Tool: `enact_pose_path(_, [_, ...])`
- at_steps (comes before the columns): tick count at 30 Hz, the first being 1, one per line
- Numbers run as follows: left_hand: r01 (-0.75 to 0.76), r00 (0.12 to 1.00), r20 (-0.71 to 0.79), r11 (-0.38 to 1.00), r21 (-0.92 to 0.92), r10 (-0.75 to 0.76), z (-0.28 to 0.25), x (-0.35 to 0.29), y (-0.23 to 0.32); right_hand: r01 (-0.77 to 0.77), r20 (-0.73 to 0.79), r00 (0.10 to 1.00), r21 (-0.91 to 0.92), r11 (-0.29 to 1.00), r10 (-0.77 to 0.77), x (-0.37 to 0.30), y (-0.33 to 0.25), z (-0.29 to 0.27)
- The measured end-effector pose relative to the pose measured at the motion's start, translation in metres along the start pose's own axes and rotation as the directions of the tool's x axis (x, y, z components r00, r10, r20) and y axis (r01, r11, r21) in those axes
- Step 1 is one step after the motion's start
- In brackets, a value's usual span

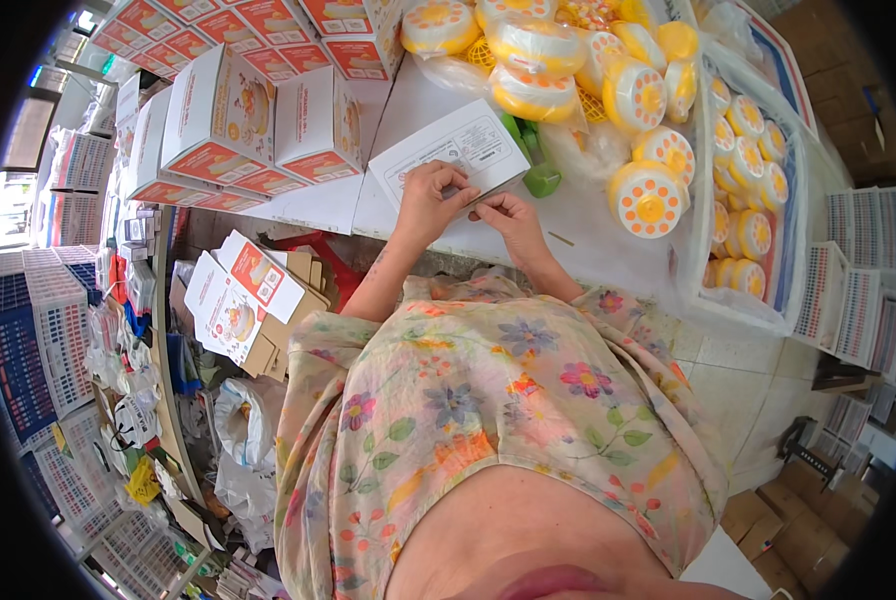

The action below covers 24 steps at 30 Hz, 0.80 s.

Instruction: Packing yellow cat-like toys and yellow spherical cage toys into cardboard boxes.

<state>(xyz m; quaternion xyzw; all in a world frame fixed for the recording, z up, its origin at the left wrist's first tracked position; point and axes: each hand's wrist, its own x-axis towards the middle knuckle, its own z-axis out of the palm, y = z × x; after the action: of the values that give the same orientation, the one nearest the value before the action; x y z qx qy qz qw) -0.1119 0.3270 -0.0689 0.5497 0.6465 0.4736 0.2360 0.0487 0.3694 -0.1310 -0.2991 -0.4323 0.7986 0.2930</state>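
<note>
A white cardboard box (454,146) with dark print lies on the white tabletop at its near edge. Both of my hands meet at the box's near side. My left hand (431,203) touches the box, its fingers curled and thumb drawn in. Just to its right, my right hand (515,227) pinches with thumb and forefinger by the box edge. Whatever sits between the fingertips is too small to make out. A green tape dispenser (539,164) stands against the box's right end.
Stacked red-and-white cartons (230,118) fill the table's left. Yellow-and-white round toys (647,199) are heaped right of the dispenser, beside a plastic-lined crate (703,255) of more. Flattened cartons (243,290) lie below the table at left. Loaded shelves (168,400) line the far left.
</note>
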Motion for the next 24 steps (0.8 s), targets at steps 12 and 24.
enact_pose_path(12, [-0.013,0.999,-0.03,0.989,0.145,0.018,0.006,-0.004,-0.01,0.01,-0.018,1.0,-0.053,0.999,-0.011,0.003,0.002,0.002])
enact_pose_path(24, [0.121,0.973,0.033,0.628,0.769,-0.228,-0.016,0.023,-0.006,-0.012,-0.062,0.998,-0.118,0.993,0.005,0.001,0.006,0.004])
